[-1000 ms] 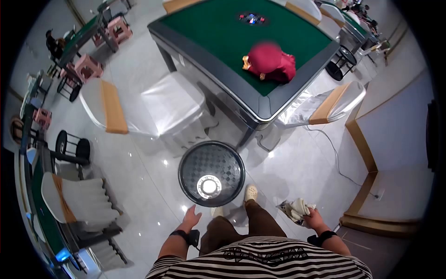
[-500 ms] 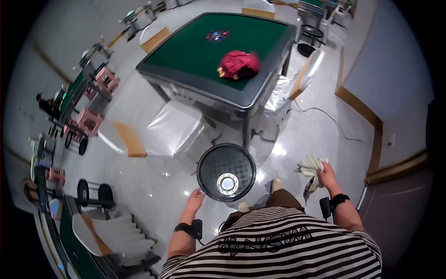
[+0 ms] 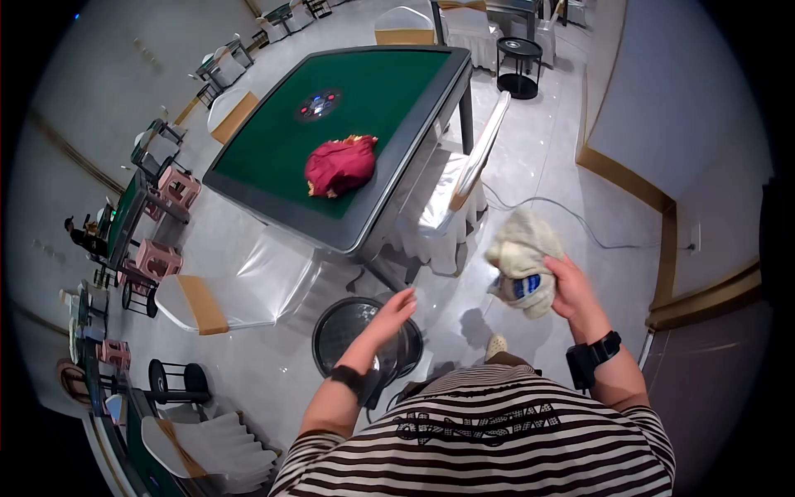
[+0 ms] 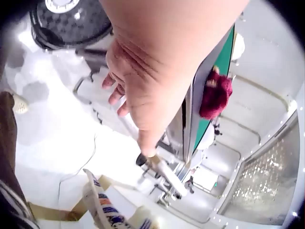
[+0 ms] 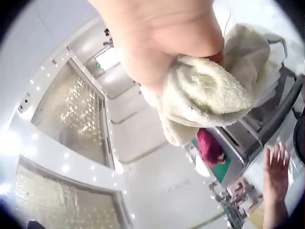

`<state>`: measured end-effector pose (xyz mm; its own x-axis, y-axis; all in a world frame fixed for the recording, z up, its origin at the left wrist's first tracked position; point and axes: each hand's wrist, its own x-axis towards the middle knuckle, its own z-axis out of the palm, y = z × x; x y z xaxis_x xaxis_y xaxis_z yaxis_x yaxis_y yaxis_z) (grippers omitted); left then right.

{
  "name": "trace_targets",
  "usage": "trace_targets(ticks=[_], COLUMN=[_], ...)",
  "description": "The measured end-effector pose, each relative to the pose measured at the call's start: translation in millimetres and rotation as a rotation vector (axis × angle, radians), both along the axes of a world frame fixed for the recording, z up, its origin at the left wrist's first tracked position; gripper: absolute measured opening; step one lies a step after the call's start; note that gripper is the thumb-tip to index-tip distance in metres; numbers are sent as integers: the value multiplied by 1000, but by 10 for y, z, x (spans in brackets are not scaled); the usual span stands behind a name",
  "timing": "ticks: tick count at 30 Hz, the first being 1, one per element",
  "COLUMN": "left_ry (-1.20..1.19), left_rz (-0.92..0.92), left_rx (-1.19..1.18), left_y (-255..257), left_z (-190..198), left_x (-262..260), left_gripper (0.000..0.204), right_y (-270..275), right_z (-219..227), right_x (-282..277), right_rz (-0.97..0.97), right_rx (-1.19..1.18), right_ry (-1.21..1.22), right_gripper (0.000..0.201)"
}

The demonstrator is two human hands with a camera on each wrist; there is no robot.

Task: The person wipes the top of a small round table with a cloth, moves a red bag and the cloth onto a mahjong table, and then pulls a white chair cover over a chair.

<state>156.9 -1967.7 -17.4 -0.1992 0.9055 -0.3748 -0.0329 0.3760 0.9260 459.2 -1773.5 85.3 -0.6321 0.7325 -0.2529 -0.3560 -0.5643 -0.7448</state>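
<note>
My right hand (image 3: 573,290) grips a bunched cream towel (image 3: 530,240) with a blue printed patch, held up over the floor right of the table. In the right wrist view its terry folds (image 5: 205,95) bulge out below the palm. My left hand (image 3: 389,319), fingers extended and holding nothing, is above a round black side table (image 3: 331,331) and partly covers it. A crumpled dark red cloth (image 3: 341,166) with yellow edging lies on the green top of the mahjong table (image 3: 265,157), beyond both hands.
White covered chairs with tan bands stand at the table's left (image 3: 277,282) and right (image 3: 439,195). A grey cable (image 3: 571,219) runs over the floor to the wall. Another black side table (image 3: 520,50) stands at the back right, pink stools (image 3: 157,258) at the left.
My right hand has raised the towel and brought it inward. My left hand has risen and moved forward over the round side table. The head view has turned rightward and the table looks nearer.
</note>
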Motion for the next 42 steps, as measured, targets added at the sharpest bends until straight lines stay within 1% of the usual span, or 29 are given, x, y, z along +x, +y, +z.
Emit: trace_targets(ticks=[1, 3, 4, 5, 6, 8, 10, 12, 13, 15, 16, 17, 18, 19, 21, 22, 24, 25, 27, 28, 30, 31, 33, 35, 36, 37, 39, 41, 42], left_ry=[-4, -192, -335, -365, -452, -781, -1014, -1149, -1188, -1268, -1316, -1363, -1232, -1050, -898, -912, -947, -1029, -986, -945, -906, -911, -877, -783, -660, -323, 3, 267, 319], left_rz=[-3, 147, 168, 12, -52, -84, -62, 34, 107, 290, 231, 173, 226, 323, 416, 441, 501, 596, 689, 750, 819, 833, 771, 825, 907, 981, 1098, 1017, 1020], left_rx=[20, 6, -23, 114, 176, 182, 167, 171, 177, 243, 331, 417, 421, 478, 367, 376, 382, 387, 454, 518, 631, 684, 834, 838, 775, 709, 406, 438, 390], left_y=[326, 884, 1128, 1256, 1350, 1414, 1360, 1291, 1245, 1174, 1189, 1225, 1340, 1478, 1674, 1780, 1910, 2012, 2162, 2249, 2457, 2577, 2877, 3205, 3340, 3429, 3514, 3531, 3503], left_z=[28, -17, -447, -735, -669, -21, 601, 914, 969, 671, 639, 610, 778, 954, 724, 586, 358, 579, 645, 731, 976, 1070, 1153, 978, 775, 657, 189, 114, 58], left_x=[183, 521, 535, 578, 689, 932, 1066, 1066, 1018, 809, 661, 539, 486, 466, 185, 2, -315, -419, -784, -961, -1299, -1455, -1761, -2061, -2229, -2279, -2427, -2317, -2292], left_gripper=[56, 53, 54, 59, 61, 67, 75, 84, 89, 95, 98, 101, 104, 101, 81, 74, 61, 48, 49, 48, 48, 47, 47, 46, 43, 44, 47, 50, 49], right_y=[99, 259, 327, 375, 405, 514, 710, 837, 904, 1039, 1036, 1040, 1047, 1045, 1057, 1114, 1415, 1602, 2019, 2215, 2582, 2770, 3099, 3387, 3528, 3674, 3975, 4221, 4309], right_z=[139, 408, 508, 596, 695, 829, 872, 940, 931, 886, 890, 798, 639, 564, 593, 629, 649, 666, 754, 690, 634, 586, 557, 575, 559, 517, 401, 202, 156], right_x=[-66, -226, -315, -404, -491, -608, -673, -752, -819, -971, -1011, -1108, -1238, -1342, -1450, -1534, -1725, -1804, -1851, -1826, -1742, -1697, -1626, -1576, -1576, -1566, -1559, -1611, -1653], right_rz=[82, 307, 398, 488, 522, 568, 553, 497, 426, 248, 369, 446, 524, 605, 744, 817, 742, 708, 536, 407, 230, 141, 59, 1, -15, -33, -25, 38, 112], right_rx=[9, -43, -51, -61, -45, -13, 260, 487, 832, 1515, 1584, 1731, 1876, 2019, 2019, 2013, 1865, 1789, 1794, 1755, 1592, 1561, 1360, 1229, 1295, 1364, 1492, 1597, 1636], right_ry=[39, 124, 148, 172, 214, 247, 118, -21, -72, -184, -341, -366, -392, -417, -207, -100, -64, -46, -250, -394, -550, -580, -580, -632, -665, -699, -746, -757, -715], right_gripper=[43, 43, 45, 48, 49, 48, 47, 45, 46, 50, 53, 54, 55, 56, 62, 65, 67, 67, 62, 58, 48, 44, 38, 36, 35, 35, 35, 35, 35])
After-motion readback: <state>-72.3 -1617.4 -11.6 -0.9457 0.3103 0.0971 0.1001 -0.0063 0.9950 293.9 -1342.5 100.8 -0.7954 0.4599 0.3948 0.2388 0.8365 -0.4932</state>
